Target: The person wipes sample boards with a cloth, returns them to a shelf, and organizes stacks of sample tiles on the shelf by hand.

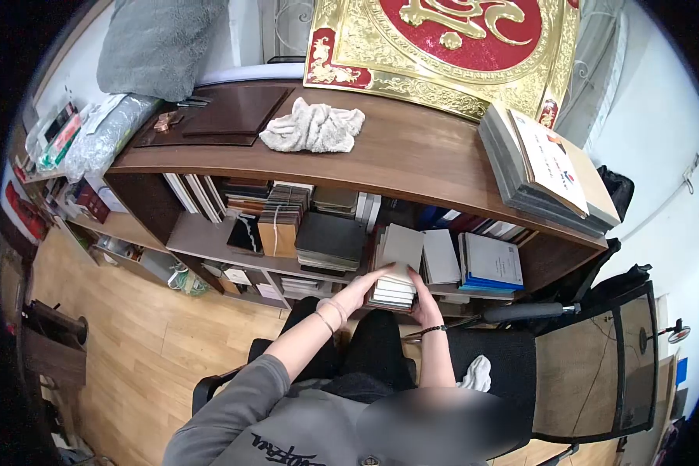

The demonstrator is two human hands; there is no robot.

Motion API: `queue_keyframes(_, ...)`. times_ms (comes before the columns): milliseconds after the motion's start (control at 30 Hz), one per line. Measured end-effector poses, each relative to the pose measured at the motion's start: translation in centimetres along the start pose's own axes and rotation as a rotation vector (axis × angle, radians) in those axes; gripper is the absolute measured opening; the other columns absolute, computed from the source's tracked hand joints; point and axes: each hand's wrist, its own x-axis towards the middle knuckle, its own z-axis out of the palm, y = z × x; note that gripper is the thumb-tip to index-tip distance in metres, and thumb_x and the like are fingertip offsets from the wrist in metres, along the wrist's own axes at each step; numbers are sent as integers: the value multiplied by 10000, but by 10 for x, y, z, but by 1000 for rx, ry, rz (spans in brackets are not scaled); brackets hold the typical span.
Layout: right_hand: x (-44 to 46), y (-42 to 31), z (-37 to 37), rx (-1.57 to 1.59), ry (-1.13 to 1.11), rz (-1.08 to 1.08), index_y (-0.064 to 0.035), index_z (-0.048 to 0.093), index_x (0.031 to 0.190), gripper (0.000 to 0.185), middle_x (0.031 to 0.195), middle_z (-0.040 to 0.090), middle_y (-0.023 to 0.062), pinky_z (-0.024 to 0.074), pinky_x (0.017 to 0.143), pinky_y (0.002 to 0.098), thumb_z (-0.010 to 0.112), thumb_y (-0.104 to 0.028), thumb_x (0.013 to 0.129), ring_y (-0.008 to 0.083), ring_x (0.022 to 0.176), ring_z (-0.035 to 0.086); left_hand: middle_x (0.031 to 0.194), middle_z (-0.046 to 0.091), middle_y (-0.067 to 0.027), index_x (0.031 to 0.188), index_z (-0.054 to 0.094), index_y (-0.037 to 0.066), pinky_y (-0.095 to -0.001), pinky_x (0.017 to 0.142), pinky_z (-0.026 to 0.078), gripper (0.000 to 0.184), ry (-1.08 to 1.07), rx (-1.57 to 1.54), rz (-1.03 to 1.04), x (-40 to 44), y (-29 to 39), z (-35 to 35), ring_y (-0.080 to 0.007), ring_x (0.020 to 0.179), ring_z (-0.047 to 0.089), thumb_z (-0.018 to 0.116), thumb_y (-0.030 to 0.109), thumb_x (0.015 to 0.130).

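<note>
A stack of light grey and white books or sample boards [401, 247] stands at the front of the upper shelf. My left hand [371, 286] is pressed against its left side and my right hand [422, 299] against its right side, thumbs near the top face. The stack lies between both palms, and some fingertips are hidden behind it. Left of it is a pile of dark grey boards [330, 239]. On its right are white boards [440, 256] and a white-and-blue stack [493, 260].
On the shelf top [419, 159] lie a crumpled cloth [313, 126], dark panels [229, 113] and a book stack [547, 167] near a gold-and-red framed panel [443, 46]. A black chair [590, 373] with a white cloth [478, 373] stands at the right.
</note>
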Motion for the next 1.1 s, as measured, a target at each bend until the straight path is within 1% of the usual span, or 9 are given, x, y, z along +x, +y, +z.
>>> queue_keyframes(200,-38,26,2,9,77,1,33,454,1226,694,1139,541,140,449,847,324,663,-432,755,221,1030,536,1070,601,-95,1144,541,10,-282,802,482,500,-67,33,-54,-44,-10,4,-175,946,592,655,338,783)
queue_keyframes(300,-57,32,2,-9,90,-65,17,528,1140,508,1096,569,117,466,789,321,630,-346,800,198,953,560,1060,602,-110,1135,536,-21,-274,825,468,515,-1,-33,22,-59,-27,6,-172,950,590,673,315,769)
queue_keyframes(400,-101,30,16,-44,94,-105,148,450,1151,668,1100,545,191,426,835,292,677,-340,755,210,991,540,1038,605,-131,1116,540,-34,-261,843,451,512,19,-4,95,-97,-36,18,-168,938,586,691,296,755)
queue_keyframes(467,-130,30,15,-29,44,-156,149,441,1156,649,1086,549,193,413,847,289,679,-300,753,206,980,540,1143,529,-146,1215,416,-75,-288,913,403,659,20,137,97,-143,-22,43,-186,1048,513,677,330,766)
queue_keyframes(700,-267,-67,110,-247,4,-572,119,364,1219,686,1102,525,187,403,885,276,666,-249,725,201,1003,527,1213,426,-183,1281,247,-105,-310,943,380,852,-125,310,426,-260,44,120,-226,1120,451,735,303,715)
queue_keyframes(767,-282,-96,129,-266,-17,-532,101,362,1228,730,1103,515,193,414,890,301,672,-307,707,218,1035,518,1217,415,-192,1279,241,-108,-311,937,388,857,-199,351,517,-277,75,139,-221,1125,446,740,298,713)
queue_keyframes(900,-270,-153,156,-230,-54,-482,39,391,1241,725,1149,498,180,422,887,381,619,-425,734,259,1086,486,1148,514,-148,1242,376,-47,-323,887,448,707,-230,305,370,-280,134,165,-205,1046,523,691,348,747)
queue_keyframes(1033,-234,-204,172,-135,-114,-231,-24,427,1239,730,1176,488,160,423,851,440,637,-478,708,272,1069,488,1047,603,-132,1136,505,38,-391,827,491,522,-274,80,33,-242,194,188,-238,925,603,673,351,754)
queue_keyframes(1100,-217,-210,174,-106,-113,-136,-52,442,1235,725,1185,483,155,423,834,449,645,-493,696,278,1052,492,1036,608,-131,1130,508,38,-397,824,491,514,-245,80,31,-224,203,184,-242,915,607,671,350,756)
